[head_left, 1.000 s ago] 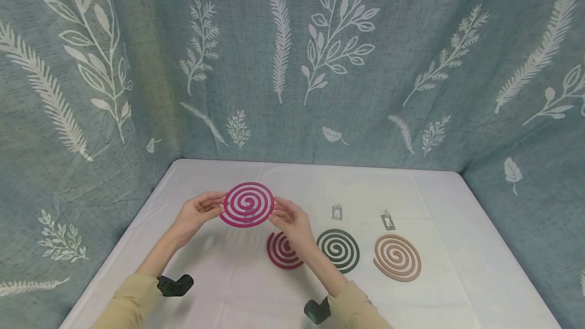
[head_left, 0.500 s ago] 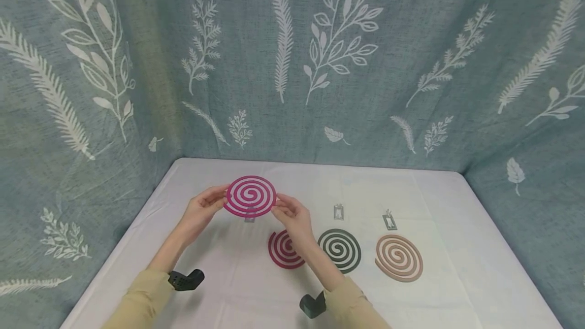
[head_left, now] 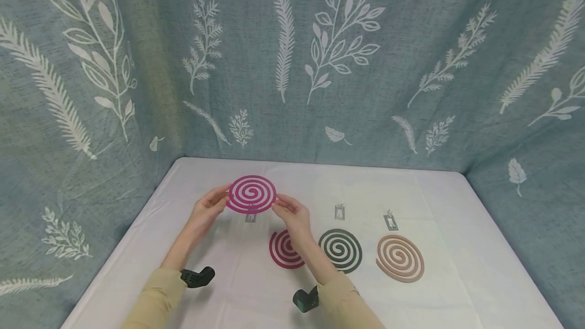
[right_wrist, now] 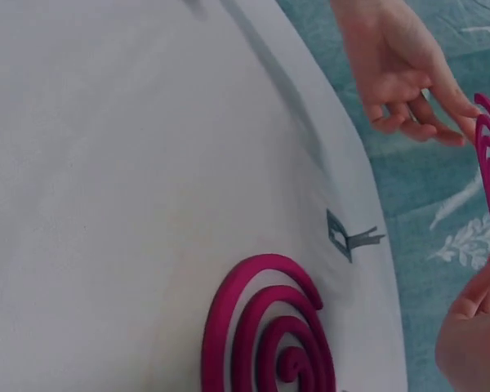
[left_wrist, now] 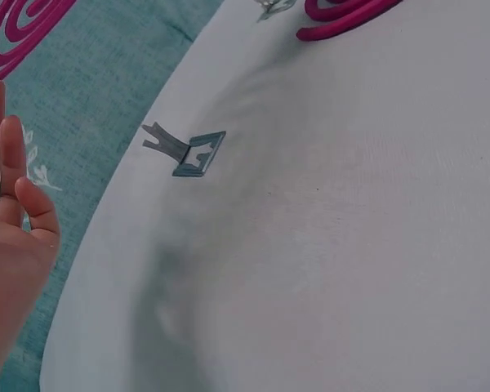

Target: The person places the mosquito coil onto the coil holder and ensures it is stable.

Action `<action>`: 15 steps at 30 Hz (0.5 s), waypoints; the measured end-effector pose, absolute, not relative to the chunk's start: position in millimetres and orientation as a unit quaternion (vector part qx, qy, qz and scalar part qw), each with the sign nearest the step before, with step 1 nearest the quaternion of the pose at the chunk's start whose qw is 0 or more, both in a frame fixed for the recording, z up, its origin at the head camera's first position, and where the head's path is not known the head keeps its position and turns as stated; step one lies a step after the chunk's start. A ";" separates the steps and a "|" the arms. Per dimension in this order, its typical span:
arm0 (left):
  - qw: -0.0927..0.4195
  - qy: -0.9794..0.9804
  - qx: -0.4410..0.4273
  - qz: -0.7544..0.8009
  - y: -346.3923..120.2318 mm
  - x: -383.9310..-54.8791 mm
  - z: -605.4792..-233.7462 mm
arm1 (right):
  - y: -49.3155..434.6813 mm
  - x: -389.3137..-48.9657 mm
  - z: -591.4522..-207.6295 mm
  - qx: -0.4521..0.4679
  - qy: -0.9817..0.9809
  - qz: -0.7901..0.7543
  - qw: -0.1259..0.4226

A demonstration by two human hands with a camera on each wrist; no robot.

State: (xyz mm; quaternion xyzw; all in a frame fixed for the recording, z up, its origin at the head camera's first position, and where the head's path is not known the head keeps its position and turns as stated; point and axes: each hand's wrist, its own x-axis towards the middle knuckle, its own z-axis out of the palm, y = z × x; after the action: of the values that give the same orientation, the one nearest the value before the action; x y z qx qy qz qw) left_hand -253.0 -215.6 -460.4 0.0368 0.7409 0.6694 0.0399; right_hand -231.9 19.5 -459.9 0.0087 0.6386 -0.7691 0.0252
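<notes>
A magenta mosquito coil (head_left: 252, 193) is held up over the far left part of the table, its flat face tilted toward the head camera. My left hand (head_left: 205, 213) pinches its left edge between thumb and fingers. On the opposite edge, my right hand (head_left: 294, 219) pinches it the same way. Below the coil, a small metal coil stand (left_wrist: 180, 150) lies on the cloth with its forked tab bent up. Another magenta coil (right_wrist: 291, 364) rests flat on the table, partly hidden by my right forearm in the head view.
Right of my forearm lie a dark green coil (head_left: 339, 251) and a tan coil (head_left: 399, 258). Behind them are two more metal stands (head_left: 339, 211). The white-covered table (head_left: 475, 268) is bordered by blue-green leaf-patterned curtains (head_left: 292, 131) at the back and sides.
Both hands have raised the held coil slightly and tipped it flatter, uncovering part of the stand beneath. The left forearm has shifted rightward. The coils on the table stay put.
</notes>
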 end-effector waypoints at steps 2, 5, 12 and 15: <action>0.040 0.740 0.035 0.670 -215.1 -253.5 -463.9 | 18.5 -232.4 -461.8 0.015 0.643 -0.765 0.027; 0.033 0.735 0.033 0.676 -214.1 -254.4 -470.2 | 17.7 -231.6 -462.5 0.023 0.656 -0.754 0.033; 0.023 0.709 0.025 0.704 -212.7 -256.8 -486.0 | 15.9 -225.6 -454.8 0.021 0.670 -0.740 0.054; 0.025 0.713 0.011 0.701 -212.7 -257.1 -491.4 | 14.8 -229.6 -463.2 0.020 0.663 -0.745 0.066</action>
State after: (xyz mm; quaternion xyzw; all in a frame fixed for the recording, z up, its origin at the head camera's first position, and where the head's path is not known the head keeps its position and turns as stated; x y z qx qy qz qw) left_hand -257.1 -212.7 -491.4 0.0113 0.7126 0.7011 0.0253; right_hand -229.6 14.8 -463.2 0.0198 0.6631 -0.7453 0.0664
